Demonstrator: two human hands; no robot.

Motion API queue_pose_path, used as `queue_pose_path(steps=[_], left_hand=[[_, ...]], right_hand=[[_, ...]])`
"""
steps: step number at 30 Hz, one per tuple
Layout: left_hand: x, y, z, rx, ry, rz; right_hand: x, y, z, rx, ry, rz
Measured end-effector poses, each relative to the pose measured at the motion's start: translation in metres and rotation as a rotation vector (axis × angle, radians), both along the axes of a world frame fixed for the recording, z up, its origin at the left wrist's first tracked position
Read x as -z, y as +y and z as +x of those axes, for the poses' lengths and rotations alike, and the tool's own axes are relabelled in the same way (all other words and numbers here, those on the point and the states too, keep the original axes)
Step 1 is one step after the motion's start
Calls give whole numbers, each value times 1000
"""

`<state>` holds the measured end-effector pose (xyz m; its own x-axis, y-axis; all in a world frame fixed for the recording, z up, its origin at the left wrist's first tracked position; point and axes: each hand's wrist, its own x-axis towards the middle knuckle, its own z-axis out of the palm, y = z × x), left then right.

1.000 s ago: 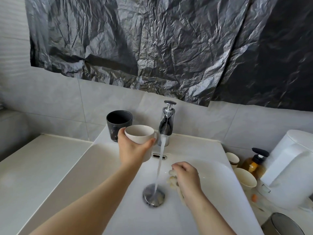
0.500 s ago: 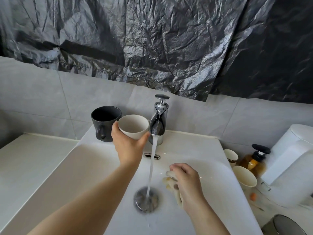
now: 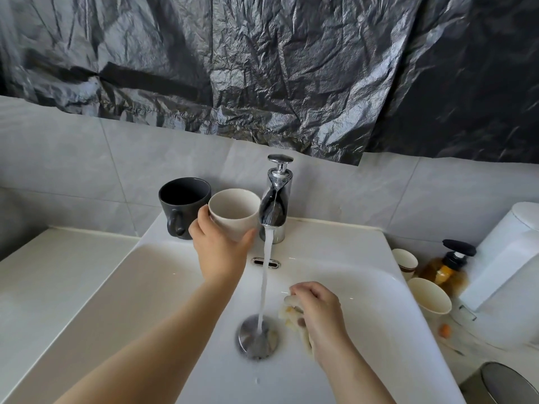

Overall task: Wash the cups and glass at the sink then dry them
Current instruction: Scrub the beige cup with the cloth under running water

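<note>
the white cup [image 3: 233,212] was held upright in the left hand [image 3: 220,249], whose fingers were wrapped around its side, at the back ledge of the sink [image 3: 163,287] between the dark mug [image 3: 183,205] and the tap [image 3: 275,199]; its inside looked empty, and i could not tell if it was resting on the ledge or just above it; the dark mug stood beside it on the ledge, touching or nearly touching, and its dark inside did not show any content; the water stream [image 3: 265,275] ran from the tap to the drain [image 3: 256,336]; the right hand [image 3: 318,310] was closed on a pale sponge or cloth [image 3: 291,313] low in the basin, near the drain; two more cups [image 3: 428,295] waited at the right of the sink near a soap bottle [image 3: 449,269], both seeming empty; no glass was visible; i judged the washing was at an early or middle point, with the right-side cups not yet washed and all drying left to do.
</note>
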<state>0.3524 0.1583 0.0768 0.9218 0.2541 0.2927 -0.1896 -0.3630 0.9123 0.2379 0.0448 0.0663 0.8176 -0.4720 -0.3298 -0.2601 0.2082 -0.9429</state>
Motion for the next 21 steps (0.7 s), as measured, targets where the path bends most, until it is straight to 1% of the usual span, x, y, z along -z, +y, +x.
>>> queue_pose_path(steps=[5,8,11,15,17,21], left_hand=[[-7,-15,3,-62,53,-23],[-11,-15,3,-36,66,-34],[-12,-4,-3,27,84,-31],[-9,21,-21,92,124,23],[-11,33,-36,154,171,26],[-16,51,-71,343,316,4]], right_hand=[[2,-1,0,7,3,-37],[3,-1,-1,19,-5,-40],[-1,-1,-5,24,-10,-87],[-8,0,-15,13,-27,-115],[-14,3,-23,10,-29,-127],[-27,11,-43,44,-56,-119]])
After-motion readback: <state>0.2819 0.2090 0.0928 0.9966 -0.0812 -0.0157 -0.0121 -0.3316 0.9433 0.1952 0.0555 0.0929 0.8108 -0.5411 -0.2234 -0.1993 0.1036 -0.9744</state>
